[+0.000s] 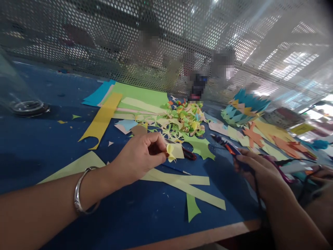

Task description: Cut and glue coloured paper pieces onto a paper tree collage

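The left hand (142, 157) has a narrow grip, pinching curled yellow paper (170, 152) above the middle of the bench (109, 208). Farther right, the right hand (266, 170) has its grip wrapped around a glue gun (231, 148).

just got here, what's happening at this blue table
A person's left hand pinches a small curled yellow paper piece above the table. The right hand grips a corded tool, probably a hot-glue gun, with its tip apart from that piece. A pile of paper offcuts lies beyond the left hand, and pale paper strips cross nearer the person.
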Available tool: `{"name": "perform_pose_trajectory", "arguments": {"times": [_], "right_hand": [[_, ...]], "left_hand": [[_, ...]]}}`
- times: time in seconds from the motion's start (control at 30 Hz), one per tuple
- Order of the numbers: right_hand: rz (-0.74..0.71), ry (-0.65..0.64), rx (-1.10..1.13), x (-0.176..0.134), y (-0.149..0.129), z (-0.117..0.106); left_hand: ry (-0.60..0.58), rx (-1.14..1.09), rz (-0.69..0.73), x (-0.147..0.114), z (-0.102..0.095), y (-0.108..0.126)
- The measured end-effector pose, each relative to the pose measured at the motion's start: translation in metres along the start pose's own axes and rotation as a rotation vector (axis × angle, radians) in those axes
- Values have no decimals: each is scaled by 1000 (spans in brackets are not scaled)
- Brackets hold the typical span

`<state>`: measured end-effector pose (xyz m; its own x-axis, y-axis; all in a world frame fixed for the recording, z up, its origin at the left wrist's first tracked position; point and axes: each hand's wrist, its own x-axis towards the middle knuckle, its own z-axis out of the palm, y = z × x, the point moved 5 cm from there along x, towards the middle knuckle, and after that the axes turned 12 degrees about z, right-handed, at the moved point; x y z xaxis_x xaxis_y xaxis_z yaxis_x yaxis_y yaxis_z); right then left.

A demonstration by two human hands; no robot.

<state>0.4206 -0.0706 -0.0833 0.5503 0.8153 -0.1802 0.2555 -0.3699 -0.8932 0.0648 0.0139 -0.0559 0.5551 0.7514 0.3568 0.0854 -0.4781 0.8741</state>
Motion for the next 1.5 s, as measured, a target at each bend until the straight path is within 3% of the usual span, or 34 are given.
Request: {"name": "perform_pose_trajectory", "arguments": {"times": [0.07, 0.17, 0.37, 0.53, 0.67, 0.73, 0.87, 0.93, 1.07, 1.27, 1.5], "right_hand": [[50, -151, 148, -9, 0, 7], [47, -519, 215, -26, -8, 27], [45, -477, 406, -59, -27, 44], [103, -656, 566, -74, -30, 68], [95, -754, 391, -76, -24, 74], [74, -704, 249, -78, -20, 73], [81, -409, 82, -81, -12, 63], [45, -323, 22, -85, -12, 62], [-78, -316, -116, -91, -17, 66], [-181, -178, -191, -99, -22, 64], [-261, -197, -225, -103, -27, 67]], "left_hand": [[-2, -18, 7, 0, 0, 0], [-8, -19, -9, 0, 1, 0], [-22, -130, -83, -1, 6, -5], [-44, -307, -170, -4, 14, -13], [-84, -347, -194, -4, 16, -15], [-113, -357, -203, -4, 18, -16], [-158, -371, -212, -4, 21, -17], [-174, -356, -223, -4, 21, -17], [-200, -316, -230, -5, 22, -15], [-212, -310, -224, -5, 22, -16], [-209, -285, -232, -6, 22, -10]]}}
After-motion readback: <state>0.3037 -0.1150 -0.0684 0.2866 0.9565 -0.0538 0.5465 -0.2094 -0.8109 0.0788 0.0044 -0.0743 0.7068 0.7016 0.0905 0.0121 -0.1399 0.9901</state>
